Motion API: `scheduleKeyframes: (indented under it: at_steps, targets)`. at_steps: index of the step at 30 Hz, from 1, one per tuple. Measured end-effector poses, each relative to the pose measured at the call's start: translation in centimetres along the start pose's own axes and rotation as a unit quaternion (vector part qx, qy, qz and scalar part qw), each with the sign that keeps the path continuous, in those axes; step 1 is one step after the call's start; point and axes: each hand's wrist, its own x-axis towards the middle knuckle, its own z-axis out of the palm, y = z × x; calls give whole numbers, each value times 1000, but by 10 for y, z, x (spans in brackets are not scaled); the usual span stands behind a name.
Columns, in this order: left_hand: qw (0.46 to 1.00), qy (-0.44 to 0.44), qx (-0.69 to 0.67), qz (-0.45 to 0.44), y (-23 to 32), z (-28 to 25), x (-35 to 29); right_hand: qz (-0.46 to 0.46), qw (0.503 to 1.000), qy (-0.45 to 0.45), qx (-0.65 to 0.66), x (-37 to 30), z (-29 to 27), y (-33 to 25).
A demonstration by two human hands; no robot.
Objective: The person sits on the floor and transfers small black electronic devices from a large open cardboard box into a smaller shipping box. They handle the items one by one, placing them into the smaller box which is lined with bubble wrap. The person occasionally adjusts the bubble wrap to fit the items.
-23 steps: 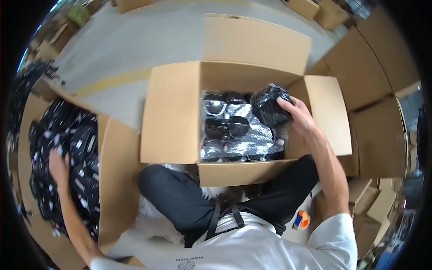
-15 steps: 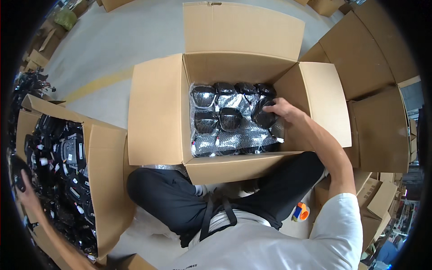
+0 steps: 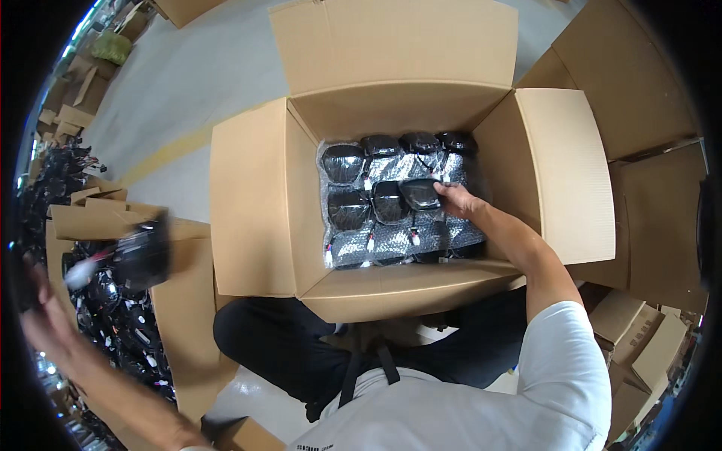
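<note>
The person sits before an open carton [image 3: 414,289], white shirt [image 3: 459,406] and black trousers [image 3: 271,338] below it; the right hand [image 3: 457,200] reaches inside over its right wall, thumb and fingers pinched together on the right edge of a dark, glossy unit [image 3: 420,194]; that unit lies in the near row, its left side just beside a packed black unit [image 3: 389,203]; four more black units [image 3: 344,164] form the far row, the leftmost flatter to view than the others; bubble wrap [image 3: 440,234] lies around and beneath the rows, with small wire connectors [image 3: 414,237] on it.

The left hand [image 3: 49,323] is far to the left, blurred, its fingers partly spread near the picture's dark rim; whether it has hold of anything cannot be told; to its right a blurred black piece [image 3: 144,252] with a whitish end shows over the left carton [image 3: 184,331], which holds a heap of black parts [image 3: 124,338]; flattened cardboard [image 3: 658,218] stands at the right.
</note>
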Motion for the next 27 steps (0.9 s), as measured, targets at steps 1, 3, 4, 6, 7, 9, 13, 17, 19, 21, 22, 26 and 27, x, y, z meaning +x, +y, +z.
scheduleKeyframes:
  at_steps: [1,3,4,6,7,9,13,17,19,21,22,26,27]
  targets:
    - [996,-23,-82,-27,-9,42,-23,-13,998,59,-7,-5,9,-3]
    - [969,-51,-228,-85,-34,126,-59,-60,986,140,-67,6,-37,4]
    - [957,-43,-264,-109,-45,157,-79,-76,976,168,-114,10,-38,4]
    - [945,-31,-283,-161,-79,220,-108,-119,870,237,-416,-3,-51,1]
    - [944,10,-266,-194,-82,243,-122,-141,784,245,-553,-2,-41,0]
    - [934,42,-278,-222,-105,267,-133,-172,705,282,-628,-10,3,-5]
    - [902,-105,-265,-324,-143,268,-151,-290,790,188,-507,-53,88,-40]
    - [846,-265,-277,-371,-157,280,-170,-394,823,54,-406,-118,197,-97]
    - [814,-289,-340,-372,-154,291,-182,-444,794,-7,-415,-146,232,-118]
    - [809,-256,-389,-357,-144,306,-195,-431,787,-96,-431,-159,251,-118]
    - [803,-241,-416,-352,-140,314,-202,-420,794,-128,-420,-165,255,-112]
    - [745,-346,-409,-397,-142,322,-226,-439,870,-81,-210,-199,295,-113]
    - [726,-356,-423,-409,-141,326,-237,-416,890,-90,-166,-199,295,-119]
